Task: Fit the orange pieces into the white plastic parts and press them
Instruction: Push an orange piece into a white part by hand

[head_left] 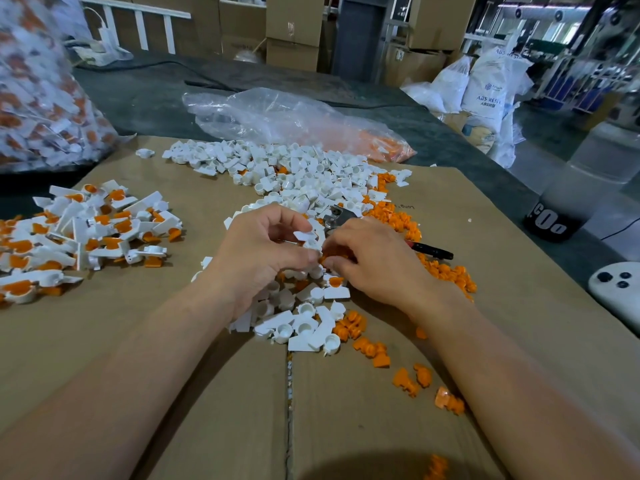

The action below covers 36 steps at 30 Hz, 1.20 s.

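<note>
Clear bag [277, 112] far centre w/ orange pieces [389, 147] inside, big bag [20, 46] far left full of fitted parts [52, 126], left fingers [287, 218] pinching white part [306, 236], right fingers [341, 241] pinching orange piece [332, 257]

I count two bags [41, 98] [298, 123], one pliers [337, 216], one bottle [571, 202]; white parts [294, 174] and orange pieces [446, 271] beyond counting.

On the big white plastic sack [488, 91] at the back right: blue letters "ABS RESIN", with smaller print below, too tiny to read. On the black bottom band of the clear plastic bottle [554, 225]: big white letters like "CO0". On the flat brown cardboard sheet [491, 244]: small upside-down print starting "Long".
</note>
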Tool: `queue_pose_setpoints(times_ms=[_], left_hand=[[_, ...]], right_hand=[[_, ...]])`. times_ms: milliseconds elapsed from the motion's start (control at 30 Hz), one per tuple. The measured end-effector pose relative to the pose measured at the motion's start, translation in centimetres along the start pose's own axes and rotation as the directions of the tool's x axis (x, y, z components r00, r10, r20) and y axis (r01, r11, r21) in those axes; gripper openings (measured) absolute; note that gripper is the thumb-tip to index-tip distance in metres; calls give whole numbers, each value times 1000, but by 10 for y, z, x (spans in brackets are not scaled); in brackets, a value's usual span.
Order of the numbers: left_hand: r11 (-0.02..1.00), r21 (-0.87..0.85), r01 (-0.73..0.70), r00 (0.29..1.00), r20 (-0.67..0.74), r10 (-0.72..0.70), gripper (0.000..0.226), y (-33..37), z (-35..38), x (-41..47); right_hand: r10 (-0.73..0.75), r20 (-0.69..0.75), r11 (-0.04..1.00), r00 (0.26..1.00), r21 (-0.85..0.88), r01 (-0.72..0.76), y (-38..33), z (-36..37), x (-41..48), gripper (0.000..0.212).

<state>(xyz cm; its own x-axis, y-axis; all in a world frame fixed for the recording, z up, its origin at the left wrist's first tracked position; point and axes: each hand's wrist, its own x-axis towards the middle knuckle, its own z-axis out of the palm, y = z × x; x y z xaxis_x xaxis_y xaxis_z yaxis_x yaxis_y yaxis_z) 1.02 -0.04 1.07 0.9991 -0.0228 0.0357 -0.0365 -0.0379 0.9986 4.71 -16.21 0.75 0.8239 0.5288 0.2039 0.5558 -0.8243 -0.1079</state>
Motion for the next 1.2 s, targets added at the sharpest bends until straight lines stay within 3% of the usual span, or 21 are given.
queue_pose_setpoints(times_ms=[100,300,533,700,833,933,1033,1200], left_hand=[[1000,-19,6,1000,10,-5,30,2,1,-1],[1000,-31,3,1000,15,-2,29,2,1,-2],[1000,-21,3,1000,6,-3,30,1,1,-2],[1000,-19,13,1000,-4,-13,31,1,0,-3],[1000,-29,10,1000,-7,-10,31,2,0,-2],[999,-33,8,1000,-11,-8,31,2,0,-2],[993,-117,0,1000,2,0,18,3,1,-3],[989,-147,-8,1000,-21,5,28,3,2,-3]], right_hand=[[-1,-3,999,1000,39,1,-1,-1,0,17],[-22,35,1000,999,-13,22,-3,1,1,31],[-12,24,999,1000,50,11,-3,0,0,27],[-19,-22,996,1000,86,21,-3,3,0,29],[40,-130,970,991,244,-7,-1,0,-3,26],[151,-182,904,972,422,-61,1,-3,-3,24],[264,-139,776,955,619,-124,3,-8,-6,22],[263,-109,569,958,820,-63,-4,-17,-13,25]])
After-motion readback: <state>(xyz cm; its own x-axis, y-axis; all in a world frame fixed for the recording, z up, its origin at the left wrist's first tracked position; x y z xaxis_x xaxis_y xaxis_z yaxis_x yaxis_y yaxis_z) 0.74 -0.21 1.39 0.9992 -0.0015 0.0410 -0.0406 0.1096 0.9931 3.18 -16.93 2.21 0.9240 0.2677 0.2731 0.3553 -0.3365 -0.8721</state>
